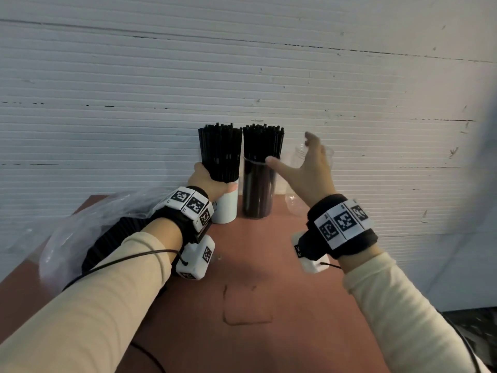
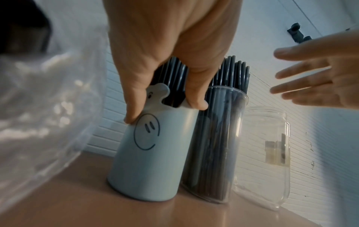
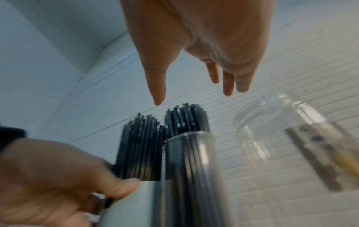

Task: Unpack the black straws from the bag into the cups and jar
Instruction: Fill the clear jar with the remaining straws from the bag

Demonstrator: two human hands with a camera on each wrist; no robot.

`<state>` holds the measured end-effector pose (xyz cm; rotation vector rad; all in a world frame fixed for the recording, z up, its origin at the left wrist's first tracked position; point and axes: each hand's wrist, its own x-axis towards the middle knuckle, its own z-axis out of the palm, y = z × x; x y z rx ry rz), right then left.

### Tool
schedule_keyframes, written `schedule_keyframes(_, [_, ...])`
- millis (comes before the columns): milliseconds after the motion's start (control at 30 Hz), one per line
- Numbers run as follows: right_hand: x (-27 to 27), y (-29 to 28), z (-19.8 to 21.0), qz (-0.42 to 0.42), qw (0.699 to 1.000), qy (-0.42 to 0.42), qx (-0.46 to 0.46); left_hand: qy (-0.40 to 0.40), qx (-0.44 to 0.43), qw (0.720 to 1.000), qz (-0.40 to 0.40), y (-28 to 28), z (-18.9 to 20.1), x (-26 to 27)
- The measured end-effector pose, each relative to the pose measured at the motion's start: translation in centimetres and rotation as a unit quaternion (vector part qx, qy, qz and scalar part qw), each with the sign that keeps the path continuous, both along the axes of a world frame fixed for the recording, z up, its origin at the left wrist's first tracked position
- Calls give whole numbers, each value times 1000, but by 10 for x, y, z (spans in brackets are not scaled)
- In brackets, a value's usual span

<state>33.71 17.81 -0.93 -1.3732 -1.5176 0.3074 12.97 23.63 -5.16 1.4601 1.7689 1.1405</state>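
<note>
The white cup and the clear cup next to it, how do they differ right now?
The white cup is opaque with a drawn smiley face; the clear cup is see-through, its straws visible down to the base. The left hand grips the straws at the white cup's rim; the open right hand hovers by the clear cup. Both stand on the table, full of black straws.

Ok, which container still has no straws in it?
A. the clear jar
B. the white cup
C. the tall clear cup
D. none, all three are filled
A: the clear jar stands empty on the right, while black straws stick out of the white cup that the left hand grips and fill the tall clear cup beside it.
</note>
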Motion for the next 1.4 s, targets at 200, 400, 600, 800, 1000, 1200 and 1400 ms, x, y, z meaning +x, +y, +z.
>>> schedule_keyframes(200, [44, 32, -2, -118, 990, -12, -73, 13, -6, 1000, 4, 6, -2, 0])
schedule_keyframes(400, [56, 44, -14, -89, 986, 54, -133, 6, -11, 1000, -4, 4, -2, -1])
schedule_keyframes(600, [55, 17, -13, -69, 989, 79, -101, -52, -6, 999, -10, -6, 5, 4])
schedule_keyframes(800, [36, -35, -2, 11, 992, 88, -85, -107, -13, 994, 16, -25, 19, 12])
schedule_keyframes(1000, [0, -71, 1, 88, 984, 118, -101, -50, 34, 998, 0, -80, 37, -9])
schedule_keyframes(1200, [-28, -85, -9, 118, 981, 77, -131, 50, 90, 994, -34, -152, 54, -70])
schedule_keyframes(1400, [-36, -94, -4, 111, 981, 39, -154, 150, 88, 985, 1, -184, 49, -136])
